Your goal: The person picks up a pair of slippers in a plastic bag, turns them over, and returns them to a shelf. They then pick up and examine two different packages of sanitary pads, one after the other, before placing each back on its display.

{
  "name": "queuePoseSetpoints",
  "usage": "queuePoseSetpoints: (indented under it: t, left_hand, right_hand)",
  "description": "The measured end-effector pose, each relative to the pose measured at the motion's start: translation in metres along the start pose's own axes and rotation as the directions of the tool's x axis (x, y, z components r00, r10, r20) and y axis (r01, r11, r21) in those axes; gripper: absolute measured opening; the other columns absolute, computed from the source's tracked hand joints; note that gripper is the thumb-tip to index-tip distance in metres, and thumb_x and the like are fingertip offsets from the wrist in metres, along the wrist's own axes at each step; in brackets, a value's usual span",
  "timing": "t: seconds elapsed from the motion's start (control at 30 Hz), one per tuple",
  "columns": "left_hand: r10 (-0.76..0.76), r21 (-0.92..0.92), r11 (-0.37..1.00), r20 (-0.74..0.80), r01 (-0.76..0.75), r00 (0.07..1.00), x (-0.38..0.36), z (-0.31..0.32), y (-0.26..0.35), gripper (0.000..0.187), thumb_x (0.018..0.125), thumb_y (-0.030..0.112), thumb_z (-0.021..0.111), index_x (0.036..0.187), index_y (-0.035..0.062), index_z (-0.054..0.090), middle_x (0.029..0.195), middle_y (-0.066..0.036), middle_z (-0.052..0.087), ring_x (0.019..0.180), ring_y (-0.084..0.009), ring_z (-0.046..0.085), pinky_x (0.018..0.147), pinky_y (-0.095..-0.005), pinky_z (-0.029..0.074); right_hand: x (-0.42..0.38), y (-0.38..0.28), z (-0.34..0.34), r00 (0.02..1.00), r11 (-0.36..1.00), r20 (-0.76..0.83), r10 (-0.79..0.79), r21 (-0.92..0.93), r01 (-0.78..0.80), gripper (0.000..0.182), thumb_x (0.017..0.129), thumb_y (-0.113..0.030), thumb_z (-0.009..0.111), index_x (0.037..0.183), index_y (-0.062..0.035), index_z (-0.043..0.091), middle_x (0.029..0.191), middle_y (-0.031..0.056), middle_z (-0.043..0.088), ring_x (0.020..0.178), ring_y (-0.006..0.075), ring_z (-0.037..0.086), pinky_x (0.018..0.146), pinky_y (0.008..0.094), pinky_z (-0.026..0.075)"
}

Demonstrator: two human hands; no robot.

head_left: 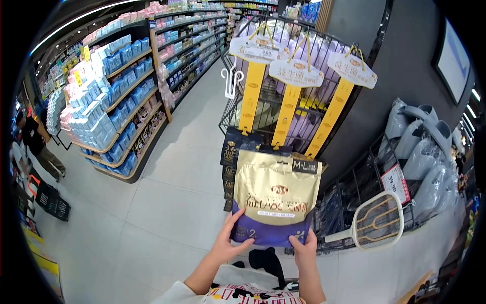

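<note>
A gold and purple package (pixel 277 195) marked M-L is held upright between both hands in front of the body. My left hand (pixel 229 239) grips its lower left edge, thumb on the front. At the lower right corner, my right hand (pixel 305 245) holds the package with the thumb on its front face. Just behind hang dark packages (pixel 230 152) on yellow strips (pixel 251 96) clipped to a black wire rack (pixel 223 121). White tags (pixel 296 72) hang at the tops of the strips.
Curved shelves (pixel 147 101) of blue and pink packs stand left. A person (pixel 38 142) is at the far left near a black basket (pixel 50 200). Right are a white-framed racket (pixel 377 220), a price sign (pixel 395 183) and wrapped grey items (pixel 425 152).
</note>
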State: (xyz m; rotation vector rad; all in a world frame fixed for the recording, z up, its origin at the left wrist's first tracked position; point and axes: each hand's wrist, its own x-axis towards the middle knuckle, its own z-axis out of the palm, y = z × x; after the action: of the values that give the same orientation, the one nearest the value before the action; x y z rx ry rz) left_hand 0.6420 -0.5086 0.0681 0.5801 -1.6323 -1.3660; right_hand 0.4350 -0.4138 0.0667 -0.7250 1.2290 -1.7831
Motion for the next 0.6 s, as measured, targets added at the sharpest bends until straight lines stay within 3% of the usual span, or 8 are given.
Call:
queuePoseSetpoints:
  t: [0.07, 0.1, 0.13, 0.2, 0.33, 0.6]
  left_hand:
    - [0.085, 0.126, 0.989, -0.031, -0.08, 0.996, 0.002, 0.0, 0.0, 0.077, 0.069, 0.0, 0.072, 0.136, 0.0014, 0.034, 0.127, -0.012, 0.04, 0.119, -0.0201, 0.04, 0.1, -0.0303, 0.033]
    - [0.065, 0.085, 0.995, -0.057, -0.06, 0.996, 0.004, 0.003, 0.008, 0.068, 0.068, -0.001, 0.073, 0.13, 0.0013, 0.044, 0.127, -0.013, 0.041, 0.119, -0.0222, 0.04, 0.098, -0.0308, 0.034]
    - [0.044, 0.084, 0.996, -0.058, -0.039, 0.997, 0.006, 0.002, 0.01, 0.068, 0.068, -0.001, 0.073, 0.13, 0.0013, 0.044, 0.127, -0.013, 0.041, 0.119, -0.0222, 0.04, 0.098, -0.0308, 0.034]
    - [0.156, 0.166, 0.974, -0.008, -0.153, 0.988, 0.008, 0.002, 0.012, 0.051, 0.07, 0.002, 0.071, 0.119, 0.005, 0.057, 0.134, -0.016, 0.035, 0.122, -0.027, 0.039, 0.101, -0.0331, 0.032]
    - [0.165, 0.123, 0.98, -0.046, -0.159, 0.985, 0.007, 0.012, 0.018, 0.034, 0.068, 0.0, 0.071, 0.102, 0.005, 0.067, 0.13, -0.016, 0.041, 0.117, -0.0268, 0.045, 0.097, -0.0334, 0.036]
    - [0.197, 0.116, 0.974, -0.022, -0.194, 0.98, 0.007, 0.025, 0.018, 0.032, 0.068, -0.005, 0.07, 0.1, 0.003, 0.068, 0.12, -0.014, 0.048, 0.106, -0.0223, 0.054, 0.087, -0.0288, 0.045]
  right_hand:
    - [0.003, -0.004, 0.002, 1.0, 0.999, 0.007, -0.003, 0.034, 0.003, 0.036, 0.074, 0.006, 0.065, 0.108, 0.0009, 0.054, 0.096, 0.0035, 0.061, 0.085, 0.0091, 0.057, 0.077, 0.0233, 0.045]
    - [0.003, -0.005, 0.003, 1.0, 0.999, 0.004, -0.014, 0.039, 0.013, 0.035, 0.074, 0.006, 0.065, 0.107, 0.0007, 0.054, 0.095, 0.0032, 0.061, 0.084, 0.009, 0.057, 0.077, 0.0235, 0.045]
    - [0.004, -0.006, 0.004, 1.0, 0.998, 0.0, -0.03, 0.048, 0.03, 0.034, 0.074, 0.006, 0.065, 0.106, 0.0005, 0.054, 0.094, 0.0028, 0.061, 0.084, 0.009, 0.057, 0.076, 0.0237, 0.045]
    - [0.004, -0.009, 0.005, 0.997, 0.996, 0.007, -0.074, 0.059, 0.073, 0.034, 0.075, 0.005, 0.065, 0.107, 0.0004, 0.054, 0.094, 0.0025, 0.06, 0.084, 0.009, 0.056, 0.077, 0.0237, 0.045]
    - [-0.001, -0.015, 0.002, 0.997, 0.99, -0.024, -0.07, 0.121, 0.072, 0.036, 0.075, 0.005, 0.066, 0.109, 0.0005, 0.053, 0.098, 0.0034, 0.06, 0.088, 0.0092, 0.056, 0.08, 0.0238, 0.044]
    - [-0.011, -0.015, -0.002, 0.983, 0.974, -0.104, -0.154, 0.151, 0.169, 0.036, 0.075, 0.008, 0.064, 0.109, -0.0003, 0.053, 0.095, 0.0024, 0.06, 0.083, 0.0092, 0.057, 0.076, 0.023, 0.046]
